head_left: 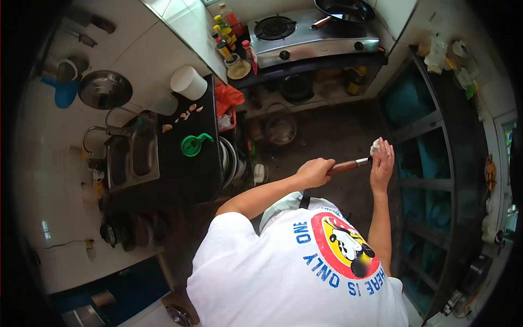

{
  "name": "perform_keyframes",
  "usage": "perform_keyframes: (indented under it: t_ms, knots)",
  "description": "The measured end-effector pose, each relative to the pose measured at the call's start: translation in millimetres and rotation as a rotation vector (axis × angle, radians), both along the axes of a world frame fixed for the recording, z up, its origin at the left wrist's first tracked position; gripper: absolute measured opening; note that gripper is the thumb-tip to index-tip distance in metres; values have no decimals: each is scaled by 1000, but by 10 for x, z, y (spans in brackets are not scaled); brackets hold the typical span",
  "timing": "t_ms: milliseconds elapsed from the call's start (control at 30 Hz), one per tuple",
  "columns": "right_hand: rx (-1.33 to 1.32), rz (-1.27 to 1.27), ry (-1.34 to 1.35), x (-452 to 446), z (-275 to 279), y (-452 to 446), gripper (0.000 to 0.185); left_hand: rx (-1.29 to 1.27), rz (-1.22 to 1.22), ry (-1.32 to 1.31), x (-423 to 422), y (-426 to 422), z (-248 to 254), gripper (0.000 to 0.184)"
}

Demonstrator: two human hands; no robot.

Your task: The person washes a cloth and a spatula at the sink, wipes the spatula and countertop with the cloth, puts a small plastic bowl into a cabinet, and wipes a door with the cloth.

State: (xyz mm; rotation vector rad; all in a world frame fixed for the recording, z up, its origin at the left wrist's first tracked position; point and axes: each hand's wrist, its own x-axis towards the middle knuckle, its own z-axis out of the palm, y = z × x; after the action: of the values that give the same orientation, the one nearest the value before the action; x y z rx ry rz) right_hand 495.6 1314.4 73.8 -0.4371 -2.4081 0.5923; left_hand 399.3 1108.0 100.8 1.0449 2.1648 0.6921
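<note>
My left hand point(316, 173) is wrapped round the brown wooden handle point(344, 167) of a utensil with a metal collar. The handle points right, toward my right hand point(383, 158), which is raised with its fingers close together. A small white crumpled item point(375, 146) is pressed against the inner side of that hand. The utensil's far end meets my right palm, and its tip is hidden or too small to make out. Both hands are over the dark floor point(332, 128), between the counter and the cabinet.
On the left, a dark counter point(182, 177) bears a sink point(144, 155), garlic-like pieces point(185, 115), a green lid point(191, 145) and a white tub point(188, 82). A stove point(316, 41) with a pan point(348, 10) stands ahead. A glass-fronted cabinet point(425, 152) lines the right.
</note>
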Motion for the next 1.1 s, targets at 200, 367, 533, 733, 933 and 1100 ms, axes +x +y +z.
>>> perform_keyframes:
  t_ms: [200, 367, 533, 733, 933, 1100]
  knots:
    - [-441, 25, 51, -357, -238, 210, 33, 14, 27, 58, -209, -207, -40, 20]
    - [-896, 19, 6, -500, -579, 606, 35, 65, 29, 95, -356, -406, -162, 19]
    - [-1887, -110, 218, -363, -599, 580, 37, 274, 85, -91, -516, -553, -173, 20]
    - [-2040, 237, 314, -486, 13, 57, 36, 372, 104, -217, -696, -584, -107, 18]
    - [-2308, 150, 344, -663, 205, -249, 34, 394, 33, -245, -895, -654, -216, 18]
    - [-2403, 252, 386, -860, 52, -397, 32, 219, 218, -702, -1031, -713, -146, 23]
